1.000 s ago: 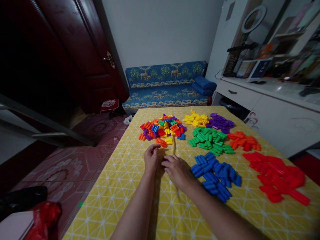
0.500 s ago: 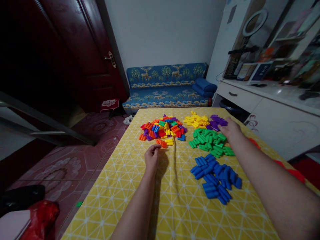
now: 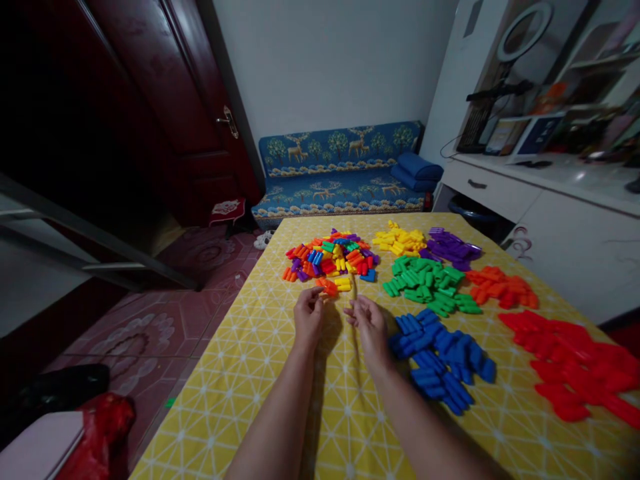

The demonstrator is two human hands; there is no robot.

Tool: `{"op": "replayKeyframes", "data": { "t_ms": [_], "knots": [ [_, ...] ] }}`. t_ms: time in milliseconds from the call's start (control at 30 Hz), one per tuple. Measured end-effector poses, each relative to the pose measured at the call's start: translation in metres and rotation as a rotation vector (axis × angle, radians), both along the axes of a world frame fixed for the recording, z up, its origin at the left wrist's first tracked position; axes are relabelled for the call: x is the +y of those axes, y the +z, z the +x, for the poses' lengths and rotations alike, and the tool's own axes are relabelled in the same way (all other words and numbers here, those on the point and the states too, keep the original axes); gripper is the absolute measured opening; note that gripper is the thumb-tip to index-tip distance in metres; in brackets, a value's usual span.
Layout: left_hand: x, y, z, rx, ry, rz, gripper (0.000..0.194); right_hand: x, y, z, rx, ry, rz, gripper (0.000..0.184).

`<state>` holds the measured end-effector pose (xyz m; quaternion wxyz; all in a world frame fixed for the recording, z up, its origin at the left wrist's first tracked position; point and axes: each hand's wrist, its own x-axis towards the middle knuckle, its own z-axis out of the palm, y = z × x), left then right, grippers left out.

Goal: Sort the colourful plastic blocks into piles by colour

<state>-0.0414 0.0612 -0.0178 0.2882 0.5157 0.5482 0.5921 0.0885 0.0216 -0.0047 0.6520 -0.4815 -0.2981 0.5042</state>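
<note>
My left hand (image 3: 309,313) is closed, its fingertips at the near edge of an orange plastic block (image 3: 327,287) with rounded ribs. Just right of that block lies a yellow block (image 3: 343,284). My right hand (image 3: 367,320) is a short way to the right, fingers loosely bent and apart, with nothing visible in them. Beyond both hands is a mixed pile of coloured blocks (image 3: 327,257). Single-colour heaps lie to the right: yellow (image 3: 400,240), purple (image 3: 453,248), green (image 3: 425,283), blue (image 3: 443,353), orange (image 3: 503,287) and red (image 3: 575,360).
A yellow patterned cloth (image 3: 280,373) with a crease covers the table. Behind it stands a blue sofa (image 3: 325,190). A white cabinet (image 3: 540,220) is on the right, and a metal frame (image 3: 100,240) on the left. A red bag (image 3: 107,427) sits at lower left.
My right hand has come back from the purple heap to beside my left hand. The orange and red heaps, mostly covered by my arm before, now show. My left hand has barely moved.
</note>
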Motion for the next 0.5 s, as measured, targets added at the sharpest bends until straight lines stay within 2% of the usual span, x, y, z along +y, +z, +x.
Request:
{"op": "replayKeyframes", "data": {
  "t_ms": [133, 267, 400, 500],
  "knots": [
    [0.006, -0.006, 0.001, 0.221, 0.035, 0.118, 0.037, -0.003, -0.003, -0.001, -0.076, -0.040, 0.078, 0.049],
    [0.014, -0.006, 0.006, 0.534, 0.003, 0.077, 0.053, -0.002, -0.004, -0.001, -0.121, -0.020, 0.088, 0.050],
    [0.027, 0.004, 0.011, 0.761, -0.020, 0.022, 0.044, -0.002, -0.006, -0.003, -0.137, -0.012, 0.101, 0.049],
    [0.036, 0.012, 0.009, 0.772, 0.005, -0.004, 0.035, -0.002, -0.006, -0.002, -0.132, -0.022, 0.105, 0.048]
  ]
}}
